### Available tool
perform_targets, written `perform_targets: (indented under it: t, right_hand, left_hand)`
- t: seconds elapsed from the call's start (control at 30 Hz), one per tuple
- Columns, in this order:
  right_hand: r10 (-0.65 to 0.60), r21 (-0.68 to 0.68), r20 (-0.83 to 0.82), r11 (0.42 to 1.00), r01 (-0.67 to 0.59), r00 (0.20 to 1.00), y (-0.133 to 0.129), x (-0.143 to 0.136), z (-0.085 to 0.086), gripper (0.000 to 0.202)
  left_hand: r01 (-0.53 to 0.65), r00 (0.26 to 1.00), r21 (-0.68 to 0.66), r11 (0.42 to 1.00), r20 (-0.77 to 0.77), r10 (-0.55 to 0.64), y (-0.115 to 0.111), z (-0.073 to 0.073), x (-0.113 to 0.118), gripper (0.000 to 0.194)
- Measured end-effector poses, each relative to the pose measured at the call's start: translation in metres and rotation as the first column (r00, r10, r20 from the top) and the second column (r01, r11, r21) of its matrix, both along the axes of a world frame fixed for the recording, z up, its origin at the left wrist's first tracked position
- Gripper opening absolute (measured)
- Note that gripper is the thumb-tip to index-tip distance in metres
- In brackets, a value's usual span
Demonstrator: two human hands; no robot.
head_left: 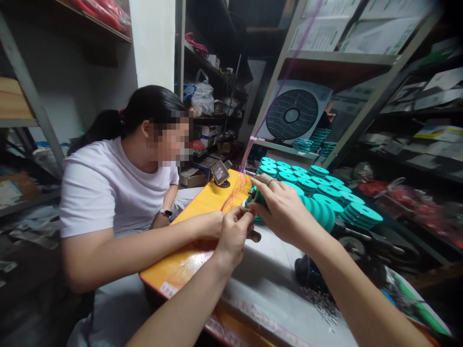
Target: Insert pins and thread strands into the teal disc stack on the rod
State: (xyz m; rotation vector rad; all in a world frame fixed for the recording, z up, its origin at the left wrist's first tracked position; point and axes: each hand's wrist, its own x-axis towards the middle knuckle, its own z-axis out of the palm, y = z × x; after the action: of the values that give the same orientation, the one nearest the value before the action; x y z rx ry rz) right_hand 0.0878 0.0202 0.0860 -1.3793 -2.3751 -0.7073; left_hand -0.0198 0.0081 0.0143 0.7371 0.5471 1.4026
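Observation:
My left hand (pixel 235 233) is raised over the table's edge. Its thumb and fingertips are pinched together on something too small to make out. Beside it, my right hand (pixel 280 200) is curved around a green spool (pixel 259 198) at the end of a row of green discs (pixel 320 212). Thumb and index finger reach past the spool's near side, and my palm hides much of it. A wrap covers one finger. Thin reddish wires (pixel 233 193) run over the yellow tabletop close to both hands. Below my left fingertips a dark rounded knob or handle (pixel 255 236) sticks out.
A co-worker in a white shirt (pixel 90 188) sits at the left, one forearm along the yellow table (pixel 181 262). Stacks of green spools (pixel 329 190) stand beyond my right hand. Small metal pieces (pixel 321 306) lie at the right, near a small screen device (pixel 220 172) farther back and a fan (pixel 292 115).

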Motion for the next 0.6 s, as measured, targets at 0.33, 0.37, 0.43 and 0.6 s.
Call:
perform_targets:
  t: [0.33,0.37,0.43,0.6]
  right_hand:
    - [0.119,-0.132,-0.268,0.978,-0.159,0.956,-0.006,0.005,0.012,0.055]
    - [0.163,-0.148,-0.401,0.960,-0.239,0.901,-0.011,0.011,0.016,0.053]
    - [0.194,-0.112,-0.636,0.935,-0.338,0.747,-0.024,0.025,0.024,0.049]
    - [0.134,-0.030,-0.794,0.966,-0.258,0.593,-0.073,0.069,0.025,0.042]
  left_hand:
    - [0.031,0.999,0.036,0.999,-0.012,-0.031,-0.011,-0.009,0.000,0.028]
    - [0.039,0.999,0.027,0.999,-0.022,-0.039,-0.015,-0.013,0.001,0.032]
    - [0.067,0.996,0.008,0.998,-0.058,-0.066,-0.022,-0.020,0.004,0.038]
    - [0.217,0.956,0.025,0.976,-0.208,-0.208,-0.038,-0.033,0.025,0.047]
